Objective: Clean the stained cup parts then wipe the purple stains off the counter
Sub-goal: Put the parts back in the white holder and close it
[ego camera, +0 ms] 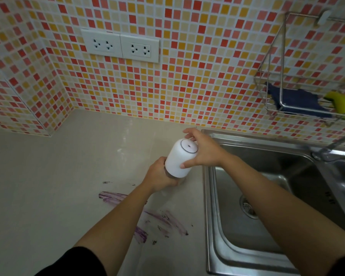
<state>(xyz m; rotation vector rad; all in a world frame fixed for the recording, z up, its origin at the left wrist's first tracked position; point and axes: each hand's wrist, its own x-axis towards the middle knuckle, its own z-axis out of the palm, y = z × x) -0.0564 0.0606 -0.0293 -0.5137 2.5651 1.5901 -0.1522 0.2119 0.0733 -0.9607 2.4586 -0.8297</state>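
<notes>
A white cylindrical cup part (177,158) with a round grey-ringed end sits on top of a clear lower part (170,176), mostly hidden, standing tilted on the beige counter (68,176) beside the sink. My left hand (159,178) grips the lower clear part. My right hand (201,150) holds the white upper part, thumb on its front and fingers over its top edge. Purple stains (161,218) smear the counter in front of the cup, partly under my left forearm.
A steel sink (267,196) with a drain lies to the right, its tap (331,146) at the far right. A wire wall rack (299,96) holds a dark blue cloth (295,100) and a yellow-green sponge (343,103). Two wall sockets (121,45) sit above the counter.
</notes>
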